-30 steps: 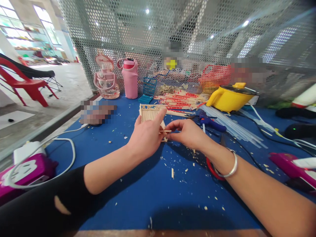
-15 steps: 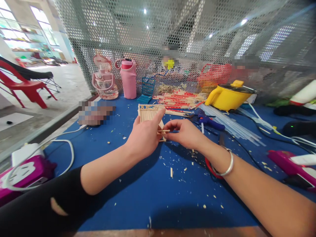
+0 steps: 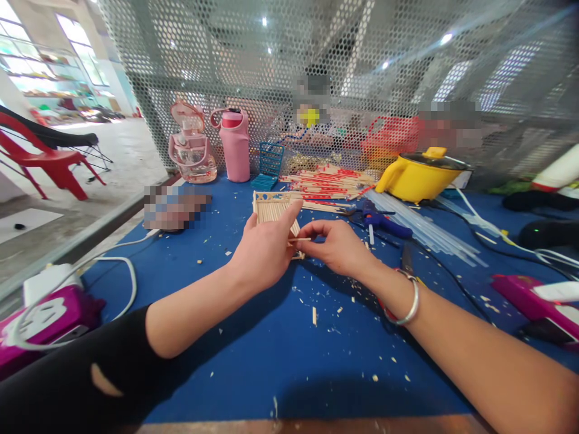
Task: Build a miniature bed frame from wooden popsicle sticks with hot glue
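Note:
A small panel of thin wooden sticks [image 3: 271, 208] with a framed edge lies on the blue table. My left hand [image 3: 266, 250] is closed over its near part, thumb along the right side, hiding much of it. At the panel's right edge my right hand [image 3: 332, 244] pinches a short wooden stick [image 3: 300, 240] between thumb and fingers; its left end reaches my left hand. Behind lies a heap of red-marked wooden sticks [image 3: 330, 184]. A blue glue gun [image 3: 382, 220] rests to the right, and scissors [image 3: 407, 259] lie partly under my right wrist.
Clear glue sticks [image 3: 429, 235] and a yellow pot [image 3: 418, 178] stand at the right rear. A pink bottle [image 3: 236, 147], a clear jug [image 3: 193, 150] and a small teal chair-shaped stand [image 3: 269, 167] line the mesh screen [image 3: 253, 60]. White cable [image 3: 131, 283] runs at left; wood scraps litter the table.
My right wrist has shifted slightly left and down, showing more of the scissors. The pinched stick is turned a little; my left hand stays on the panel.

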### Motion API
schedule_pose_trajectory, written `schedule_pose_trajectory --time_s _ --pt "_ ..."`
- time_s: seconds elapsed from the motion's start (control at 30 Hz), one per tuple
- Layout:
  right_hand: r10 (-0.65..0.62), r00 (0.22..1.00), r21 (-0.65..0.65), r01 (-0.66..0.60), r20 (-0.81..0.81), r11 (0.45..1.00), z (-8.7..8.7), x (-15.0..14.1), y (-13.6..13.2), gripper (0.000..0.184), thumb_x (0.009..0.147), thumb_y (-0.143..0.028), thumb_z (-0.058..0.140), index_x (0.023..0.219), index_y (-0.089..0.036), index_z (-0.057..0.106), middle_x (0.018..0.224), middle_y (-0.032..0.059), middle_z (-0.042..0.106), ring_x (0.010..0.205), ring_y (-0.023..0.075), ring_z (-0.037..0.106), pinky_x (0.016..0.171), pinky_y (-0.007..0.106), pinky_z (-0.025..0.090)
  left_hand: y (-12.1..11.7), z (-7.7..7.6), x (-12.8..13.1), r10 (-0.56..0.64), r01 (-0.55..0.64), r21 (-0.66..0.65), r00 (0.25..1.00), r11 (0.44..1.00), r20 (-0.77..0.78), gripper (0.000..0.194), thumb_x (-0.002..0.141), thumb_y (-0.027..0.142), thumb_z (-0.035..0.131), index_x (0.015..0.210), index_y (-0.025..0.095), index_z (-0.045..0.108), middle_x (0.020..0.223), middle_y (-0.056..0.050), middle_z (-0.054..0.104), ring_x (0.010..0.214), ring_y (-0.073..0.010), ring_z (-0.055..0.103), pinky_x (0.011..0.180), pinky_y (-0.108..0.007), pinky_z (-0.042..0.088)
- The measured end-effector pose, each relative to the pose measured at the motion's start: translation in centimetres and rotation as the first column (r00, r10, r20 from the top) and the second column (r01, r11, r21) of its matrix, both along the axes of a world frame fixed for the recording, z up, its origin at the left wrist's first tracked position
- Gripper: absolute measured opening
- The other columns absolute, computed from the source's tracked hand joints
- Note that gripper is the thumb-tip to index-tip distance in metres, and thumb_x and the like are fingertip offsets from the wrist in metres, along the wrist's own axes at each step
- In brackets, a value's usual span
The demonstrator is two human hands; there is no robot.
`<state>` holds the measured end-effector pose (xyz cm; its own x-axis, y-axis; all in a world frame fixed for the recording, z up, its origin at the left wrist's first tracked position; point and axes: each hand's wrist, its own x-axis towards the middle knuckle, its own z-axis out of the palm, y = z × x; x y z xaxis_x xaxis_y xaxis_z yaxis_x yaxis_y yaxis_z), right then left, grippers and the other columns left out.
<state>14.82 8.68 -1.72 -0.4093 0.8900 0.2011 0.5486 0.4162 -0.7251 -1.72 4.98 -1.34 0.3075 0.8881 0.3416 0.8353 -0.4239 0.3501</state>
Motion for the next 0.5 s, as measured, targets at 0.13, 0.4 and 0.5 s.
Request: schedule_pose_trajectory --time_s 0.13,0.4,0.5 --pt "0.015 1.0 -0.02 -0.014 0.008 1.0 0.11 0.14 0.02 0.015 0.072 -0.03 0.066 0.08 -0.018 0.07 0.079 0.0028 0.071 0.074 0.0164 0.062 0.068 0.028 0.047 0.06 -0.01 -0.1 -0.014 0.014 -0.001 1.0 1.0 0.004 0.074 0.082 0.017 0.053 0.147 0.021 0.017 0.091 -0.003 0.075 0.102 -0.0228 0.066 0.107 -0.055 0.027" --pt "0.031 0.999 -0.011 -0.031 0.012 0.999 0.08 0.21 0.07 0.012 0.072 -0.023 0.064 0.08 -0.018 0.07 0.079 0.0025 0.071 0.076 0.017 0.061 0.072 0.03 0.047 0.15 -0.18 -0.15 0.002 -0.002 0.007 1.0 1.0 0.023 0.074 0.082 0.016 0.054 0.146 0.02 0.019 0.092 -0.004 0.075 0.101 -0.0225 0.066 0.107 -0.054 0.027" --pt "0.062 0.998 -0.01 -0.062 -0.005 0.998 0.05 0.27 -0.02 0.013 0.068 -0.017 0.062 0.08 -0.018 0.068 0.079 0.0022 0.07 0.075 0.0164 0.06 0.072 0.03 0.047 0.12 -0.3 -0.19 -0.002 0.002 0.009 1.0 1.0 0.021 0.073 0.081 0.016 0.054 0.146 0.022 0.02 0.093 -0.004 0.075 0.101 -0.0226 0.066 0.107 -0.054 0.026"
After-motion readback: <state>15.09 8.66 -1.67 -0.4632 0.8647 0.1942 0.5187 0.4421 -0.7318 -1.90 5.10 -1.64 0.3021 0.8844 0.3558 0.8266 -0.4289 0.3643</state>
